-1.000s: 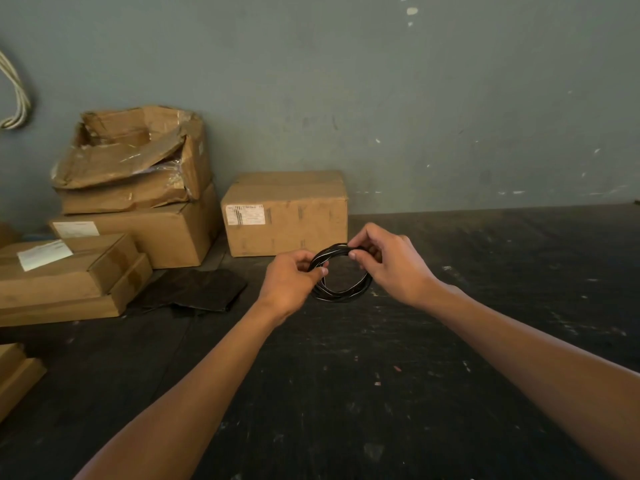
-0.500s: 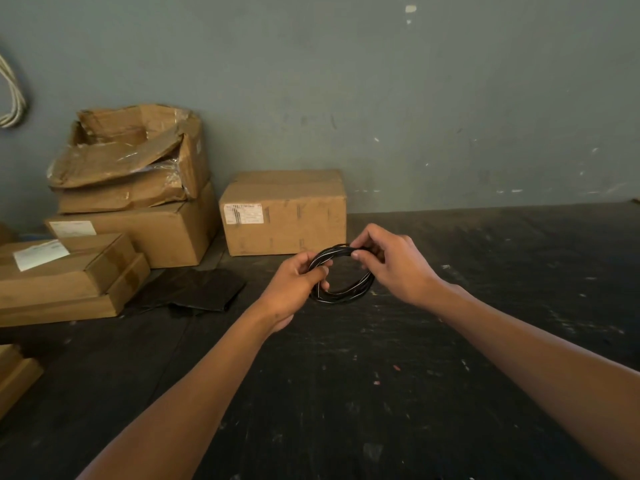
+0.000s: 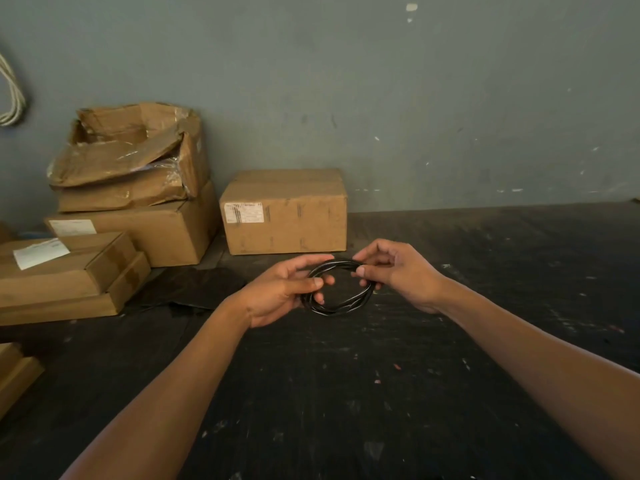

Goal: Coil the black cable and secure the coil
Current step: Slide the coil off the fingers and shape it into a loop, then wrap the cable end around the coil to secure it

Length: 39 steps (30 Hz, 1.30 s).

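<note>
The black cable is wound into a small round coil of several turns, held in the air above the dark table. My left hand grips the coil's left side, thumb on top and fingers through the ring. My right hand pinches the coil's upper right part between thumb and fingers. The cable's ends are hidden among the turns and fingers.
A closed cardboard box stands just behind the hands against the grey wall. More boxes are stacked at the left, one torn open. A black sheet lies left of my left hand. A pale cord hangs on the wall.
My left hand has turned palm-up and its fingers have spread a little along the coil. The coil has tilted flatter and dropped slightly. My right hand keeps its pinch.
</note>
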### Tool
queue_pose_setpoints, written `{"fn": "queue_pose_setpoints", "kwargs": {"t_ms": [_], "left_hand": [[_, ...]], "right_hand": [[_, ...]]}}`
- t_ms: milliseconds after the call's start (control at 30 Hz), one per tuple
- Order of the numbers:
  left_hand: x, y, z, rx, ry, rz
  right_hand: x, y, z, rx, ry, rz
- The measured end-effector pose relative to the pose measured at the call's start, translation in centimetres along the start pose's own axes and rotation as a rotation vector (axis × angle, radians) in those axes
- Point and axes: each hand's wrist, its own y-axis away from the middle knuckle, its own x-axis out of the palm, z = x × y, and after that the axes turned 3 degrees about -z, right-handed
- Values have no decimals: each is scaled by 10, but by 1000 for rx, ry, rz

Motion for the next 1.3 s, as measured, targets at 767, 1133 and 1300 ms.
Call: {"fn": "queue_pose_setpoints", "kwargs": {"t_ms": [767, 1133, 1300], "left_hand": [[57, -22, 72, -161, -79, -193], [72, -16, 108, -302, -133, -43], [85, -6, 145, -295, -269, -153]], "right_hand": [[29, 54, -60, -65, 196, -225], [24, 83, -94, 29, 235, -121], [10, 119, -136, 288, 291, -70]]}}
